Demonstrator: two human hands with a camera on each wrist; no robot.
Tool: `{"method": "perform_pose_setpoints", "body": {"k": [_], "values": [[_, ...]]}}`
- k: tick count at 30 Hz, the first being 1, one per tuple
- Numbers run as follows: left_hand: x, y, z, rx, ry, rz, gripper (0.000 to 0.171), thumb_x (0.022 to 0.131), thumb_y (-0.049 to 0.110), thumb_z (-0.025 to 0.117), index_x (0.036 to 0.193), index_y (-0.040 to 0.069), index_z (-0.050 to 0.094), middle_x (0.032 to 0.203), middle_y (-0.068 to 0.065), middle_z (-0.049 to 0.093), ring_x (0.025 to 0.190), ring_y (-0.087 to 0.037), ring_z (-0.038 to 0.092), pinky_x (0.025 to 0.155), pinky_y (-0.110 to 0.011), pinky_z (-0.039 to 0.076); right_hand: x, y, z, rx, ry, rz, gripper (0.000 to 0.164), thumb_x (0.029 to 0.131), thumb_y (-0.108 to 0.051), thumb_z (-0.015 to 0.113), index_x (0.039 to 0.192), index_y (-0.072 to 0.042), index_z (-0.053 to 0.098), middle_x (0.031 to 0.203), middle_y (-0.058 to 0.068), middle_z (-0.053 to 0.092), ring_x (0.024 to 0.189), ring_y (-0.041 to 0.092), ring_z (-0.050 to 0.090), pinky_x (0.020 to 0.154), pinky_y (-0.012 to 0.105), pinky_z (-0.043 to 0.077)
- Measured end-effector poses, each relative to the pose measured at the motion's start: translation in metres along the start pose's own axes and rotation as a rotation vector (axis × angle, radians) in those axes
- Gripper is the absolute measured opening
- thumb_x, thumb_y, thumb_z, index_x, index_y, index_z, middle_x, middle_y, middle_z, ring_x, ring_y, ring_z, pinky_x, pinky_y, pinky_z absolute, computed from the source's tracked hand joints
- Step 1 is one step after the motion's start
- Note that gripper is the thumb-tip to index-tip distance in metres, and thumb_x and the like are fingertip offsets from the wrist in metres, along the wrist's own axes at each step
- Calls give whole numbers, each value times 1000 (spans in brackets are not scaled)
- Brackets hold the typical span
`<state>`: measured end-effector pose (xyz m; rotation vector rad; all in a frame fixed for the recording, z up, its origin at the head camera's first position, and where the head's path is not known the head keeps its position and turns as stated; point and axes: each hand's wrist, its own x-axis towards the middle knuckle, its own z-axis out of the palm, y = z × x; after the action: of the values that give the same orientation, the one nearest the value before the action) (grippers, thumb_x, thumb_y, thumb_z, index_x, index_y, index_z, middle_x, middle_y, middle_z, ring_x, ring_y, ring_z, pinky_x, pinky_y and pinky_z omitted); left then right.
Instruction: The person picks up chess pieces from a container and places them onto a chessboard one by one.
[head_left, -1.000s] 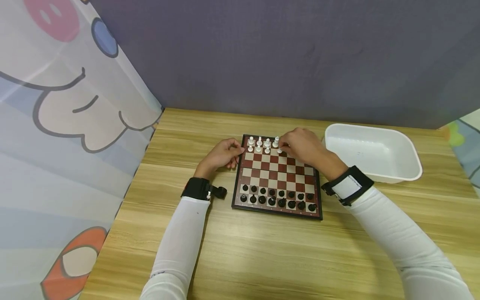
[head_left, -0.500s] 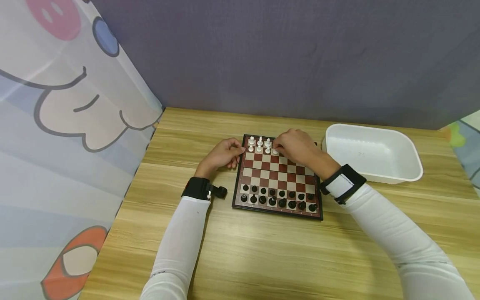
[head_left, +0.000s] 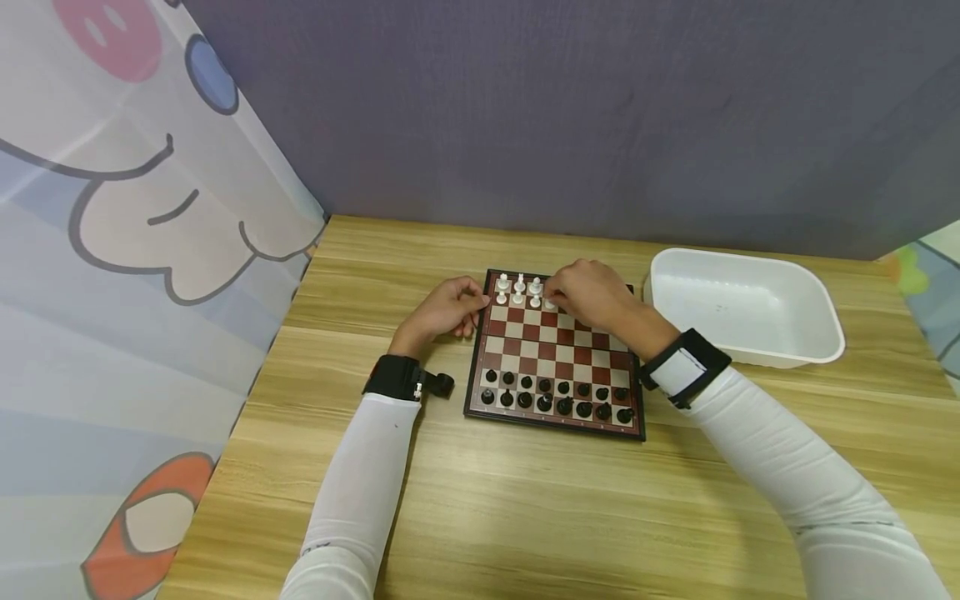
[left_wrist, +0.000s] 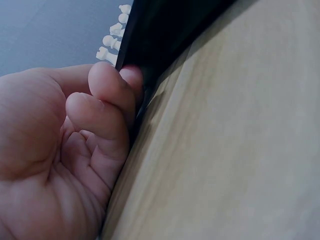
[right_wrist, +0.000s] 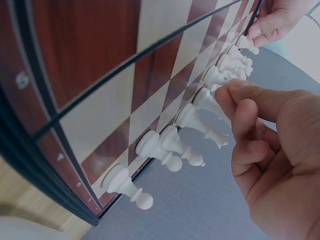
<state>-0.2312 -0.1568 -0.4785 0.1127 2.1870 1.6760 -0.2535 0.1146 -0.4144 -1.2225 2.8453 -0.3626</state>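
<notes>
A magnetic-style chessboard (head_left: 566,336) with red and cream squares lies on the table. My left hand (head_left: 446,307) holds its left edge, the thumb at the rim and the fingers curled against the side. Over the far rows, my right hand (head_left: 594,293) pinches a white pawn (head_left: 551,305) at the board surface, partly hidden by the fingertips. White chess pieces (head_left: 519,284) stand left of that hand. More white pieces, including a white pawn (right_wrist: 122,182) near the corner, show in the right wrist view. Black chess pieces (head_left: 545,402) fill two rows along the near side.
A white plastic tub (head_left: 738,304) stands right of the board on the wooden table (head_left: 525,508). A dark grey wall (head_left: 525,117) rises behind the table. A printed cartoon curtain (head_left: 150,333) hangs at the left.
My right hand has shifted slightly left with the white pawn, into line with the other white pawns, then stayed almost still. My left hand has kept its place on the board's edge.
</notes>
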Motion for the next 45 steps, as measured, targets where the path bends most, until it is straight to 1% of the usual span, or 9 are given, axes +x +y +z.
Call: {"method": "perform_pose_setpoints", "body": {"k": [4,12,17,22,27,32,36,41,45], "values": [[0,-1,-1,2,0,-3,16,104,19,60,109,4,58,70,-5,59,48,-12,54,42,-21,44,-3,1,-2,27,14,6,17,97,-10,70,112,-10,78,111,10,78,85,26,76,73,42,62],[-1,-2,-2,5,3,2,16,105,19,59,108,4,57,69,-5,59,47,-12,54,42,-21,44,-20,10,-14,57,183,-12,12,93,-5,73,103,-7,79,102,12,79,87,30,76,76,46,62],[0,-1,0,7,0,-4,16,104,20,60,108,4,58,69,-5,59,48,-13,54,42,-22,44,-42,23,-26,72,310,54,10,92,-3,74,100,-7,80,101,13,79,85,31,76,72,48,61],[0,0,2,13,-12,-6,17,104,21,60,108,5,58,70,-5,59,49,-12,54,43,-21,45,-68,42,-30,86,463,159,9,90,-3,77,98,-7,81,95,13,79,65,21,66,59,32,49],[-1,-1,-1,27,-5,-2,16,105,20,59,108,5,58,71,-5,59,49,-13,54,43,-21,45,-90,57,-29,163,528,284,8,91,-7,77,98,-8,81,91,12,79,56,4,48,50,19,34],[-3,-2,-4,29,-7,-3,16,105,20,59,109,5,58,71,-5,59,49,-12,54,43,-21,45,-108,67,-26,210,520,414,7,92,-10,77,98,-8,81,80,14,75,54,-1,42,45,23,30],[-5,-3,-6,28,0,-1,16,105,20,59,109,4,58,70,-5,59,49,-12,53,43,-21,45,-116,77,-26,177,460,450,7,92,-11,77,97,-10,81,82,13,76,57,2,46,49,24,33],[-6,-2,-8,28,8,2,16,105,20,59,108,4,58,70,-5,59,48,-12,53,42,-21,44,-122,87,-28,188,291,478,6,93,-10,75,96,-10,80,92,15,77,74,19,61,60,29,42],[-6,-2,-8,26,8,1,16,105,19,59,108,4,58,70,-5,59,48,-11,53,42,-21,44,-125,91,-29,208,152,487,8,93,-10,73,98,-8,79,92,15,76,81,25,63,66,33,45]]}}
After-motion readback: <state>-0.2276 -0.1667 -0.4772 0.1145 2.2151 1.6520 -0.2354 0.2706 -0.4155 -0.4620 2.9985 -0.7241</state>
